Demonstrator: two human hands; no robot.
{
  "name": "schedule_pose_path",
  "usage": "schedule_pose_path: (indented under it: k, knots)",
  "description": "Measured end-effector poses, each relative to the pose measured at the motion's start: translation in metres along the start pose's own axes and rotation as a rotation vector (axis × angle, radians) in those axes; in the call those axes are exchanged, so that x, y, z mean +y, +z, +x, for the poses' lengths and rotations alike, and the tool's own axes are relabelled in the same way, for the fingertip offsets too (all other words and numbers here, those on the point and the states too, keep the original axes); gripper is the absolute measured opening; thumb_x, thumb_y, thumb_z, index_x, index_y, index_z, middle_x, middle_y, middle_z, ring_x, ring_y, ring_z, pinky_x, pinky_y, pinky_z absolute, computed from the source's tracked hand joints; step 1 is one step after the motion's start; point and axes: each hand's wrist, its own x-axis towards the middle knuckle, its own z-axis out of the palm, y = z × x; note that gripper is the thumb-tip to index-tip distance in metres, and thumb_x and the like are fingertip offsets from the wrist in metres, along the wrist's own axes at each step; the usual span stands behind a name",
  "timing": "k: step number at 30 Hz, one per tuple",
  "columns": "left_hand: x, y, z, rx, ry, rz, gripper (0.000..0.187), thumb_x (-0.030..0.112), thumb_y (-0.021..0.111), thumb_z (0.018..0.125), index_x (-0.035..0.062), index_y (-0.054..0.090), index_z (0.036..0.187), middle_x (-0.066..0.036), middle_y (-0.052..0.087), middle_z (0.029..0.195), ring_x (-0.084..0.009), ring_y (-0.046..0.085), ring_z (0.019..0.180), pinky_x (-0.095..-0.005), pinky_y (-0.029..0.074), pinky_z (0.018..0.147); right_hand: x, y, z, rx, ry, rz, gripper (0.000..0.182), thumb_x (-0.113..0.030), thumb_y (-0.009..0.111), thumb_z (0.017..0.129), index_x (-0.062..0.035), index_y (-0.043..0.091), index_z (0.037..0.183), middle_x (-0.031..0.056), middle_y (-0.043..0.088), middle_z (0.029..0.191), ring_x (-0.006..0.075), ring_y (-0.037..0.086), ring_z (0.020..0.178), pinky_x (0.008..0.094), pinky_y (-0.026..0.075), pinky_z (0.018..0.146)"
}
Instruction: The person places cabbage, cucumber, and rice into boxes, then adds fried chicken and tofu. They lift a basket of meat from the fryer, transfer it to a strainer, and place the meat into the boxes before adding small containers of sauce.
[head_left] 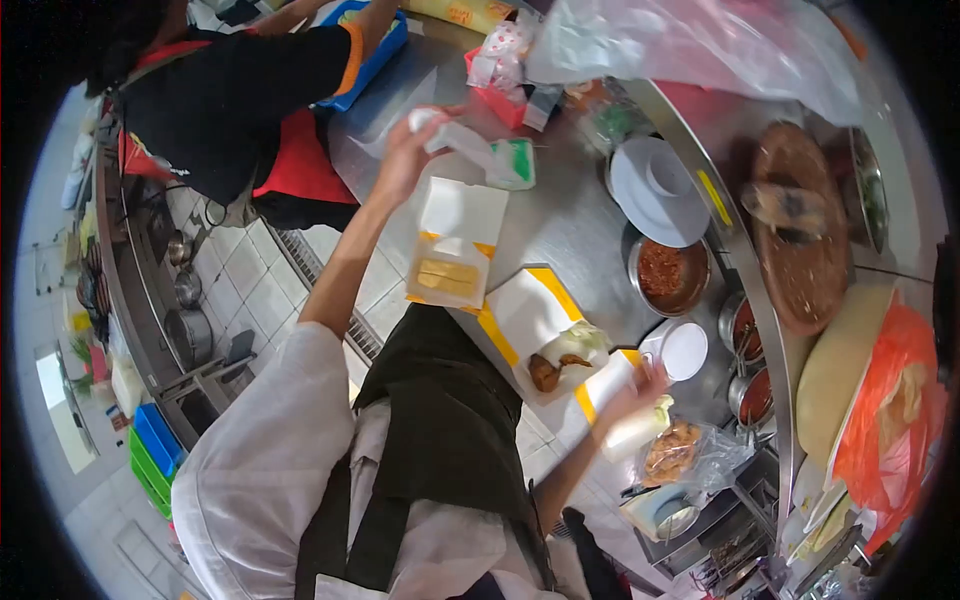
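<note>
At the counter's far left, my left hand point(402, 162) is closed on a limp white tissue-like piece point(465, 142), stretched toward a green-and-white packet point(513, 163). Below it, an open takeaway box point(462, 210) holds a flat yellowish-brown piece point(447, 276). Another open box point(515, 305) contains browned meat point(545, 373) and pale leafy greens point(587, 338). My right hand point(632, 392), smeared by motion, overlaps a third white-and-yellow box point(606, 384). Its fingers are near a round white container point(684, 350), and what they hold is unclear.
White plates point(657, 195) are stacked behind a metal bowl of chopped red food point(662, 272). Small sauce pots point(748, 398) stand at right, near a bag of fried pieces point(674, 452). A metal shelf edge point(735, 225) borders the counter. Another person point(240, 105) works at upper left beside a blue tray point(378, 58).
</note>
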Motion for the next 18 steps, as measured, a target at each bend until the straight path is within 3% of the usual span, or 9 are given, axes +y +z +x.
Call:
schedule_pose_path:
  k: [2, 3, 6, 7, 9, 12, 14, 16, 18]
  knots:
    - [0.006, -0.040, -0.002, -0.039, -0.031, -0.024, 0.020, 0.019, 0.052, 0.096, 0.0039, 0.061, 0.107, -0.007, 0.064, 0.100, -0.0145, 0.062, 0.092, -0.0296, 0.049, 0.083, -0.073, 0.158, -0.011, -0.461, -0.040, -0.383, 0.062, -0.016, 0.077, 0.080, -0.0069, 0.049, 0.134, 0.0129, 0.055, 0.130, 0.0258, 0.052, 0.118, 0.0391, 0.046, 0.094]
    - [0.006, -0.055, -0.007, -0.052, -0.045, -0.039, 0.021, 0.019, 0.052, 0.096, 0.0031, 0.060, 0.107, -0.008, 0.064, 0.098, -0.0139, 0.062, 0.089, -0.0288, 0.049, 0.081, -0.059, 0.220, -0.011, -0.468, -0.318, -0.266, 0.074, -0.024, 0.081, 0.075, -0.0075, 0.047, 0.139, 0.0162, 0.053, 0.135, 0.0287, 0.050, 0.123, 0.0425, 0.043, 0.098]
    - [0.017, -0.078, -0.029, -0.050, -0.345, 0.266, 0.023, 0.019, 0.053, 0.096, 0.0002, 0.059, 0.108, -0.007, 0.063, 0.093, -0.0129, 0.062, 0.079, -0.0279, 0.049, 0.075, -0.033, 0.345, 0.006, -0.462, -0.583, -0.531, 0.052, -0.017, 0.073, 0.082, -0.0013, 0.053, 0.127, 0.0227, 0.055, 0.127, 0.0379, 0.050, 0.122, 0.0468, 0.038, 0.105]
    - [0.014, -0.082, -0.035, 0.040, -0.475, 0.401, 0.022, 0.018, 0.053, 0.096, 0.0004, 0.059, 0.107, -0.005, 0.063, 0.090, -0.0120, 0.063, 0.073, -0.0269, 0.049, 0.070, -0.033, 0.357, 0.011, -0.476, -0.583, -0.484, 0.044, -0.015, 0.071, 0.083, -0.0007, 0.055, 0.122, 0.0219, 0.058, 0.122, 0.0375, 0.052, 0.119, 0.0462, 0.039, 0.103]
    - [0.007, -0.092, -0.054, -0.017, -0.310, 0.512, 0.020, 0.020, 0.054, 0.097, 0.0033, 0.059, 0.104, -0.005, 0.063, 0.090, -0.0116, 0.064, 0.075, -0.0265, 0.048, 0.065, -0.046, 0.365, 0.022, -0.513, -0.579, -0.395, 0.030, -0.009, 0.066, 0.085, 0.0005, 0.058, 0.113, 0.0204, 0.063, 0.113, 0.0365, 0.058, 0.112, 0.0450, 0.042, 0.101]
    - [0.005, -0.090, -0.075, 0.093, -0.418, 0.262, 0.019, 0.019, 0.054, 0.098, 0.0037, 0.059, 0.108, -0.005, 0.064, 0.095, -0.0129, 0.065, 0.081, -0.0272, 0.051, 0.072, -0.152, 0.320, -0.028, -0.437, -0.108, -0.018, 0.015, -0.003, 0.059, 0.086, 0.0003, 0.059, 0.101, 0.0188, 0.068, 0.104, 0.0356, 0.062, 0.106, 0.0442, 0.045, 0.098]
    - [-0.005, -0.081, -0.082, 0.196, -0.514, -0.068, 0.022, 0.020, 0.056, 0.098, 0.0020, 0.060, 0.110, -0.005, 0.064, 0.100, -0.0131, 0.063, 0.085, -0.0273, 0.051, 0.079, -0.172, 0.300, -0.066, -0.864, -0.254, 0.104, 0.015, -0.005, 0.058, 0.086, -0.0011, 0.059, 0.100, 0.0217, 0.062, 0.121, 0.0378, 0.057, 0.117, 0.0457, 0.042, 0.101]
    - [-0.014, -0.069, -0.092, 0.141, -0.682, -0.152, 0.033, 0.027, 0.050, 0.101, 0.0046, 0.056, 0.124, -0.006, 0.061, 0.109, -0.0165, 0.060, 0.099, -0.0302, 0.050, 0.087, -0.178, 0.293, -0.101, -1.102, -0.647, -0.183, 0.014, -0.008, 0.061, 0.086, -0.0028, 0.060, 0.098, 0.0229, 0.052, 0.136, 0.0398, 0.050, 0.126, 0.0472, 0.040, 0.103]
    - [0.000, -0.056, -0.104, 0.153, -0.811, -0.310, 0.042, 0.035, 0.040, 0.103, 0.0045, 0.052, 0.130, -0.008, 0.057, 0.121, -0.0179, 0.057, 0.109, -0.0317, 0.047, 0.094, -0.148, 0.281, -0.138, -1.214, -0.485, -0.329, 0.016, -0.009, 0.065, 0.084, -0.0046, 0.061, 0.098, 0.0213, 0.044, 0.144, 0.0425, 0.044, 0.130, 0.0491, 0.037, 0.107]
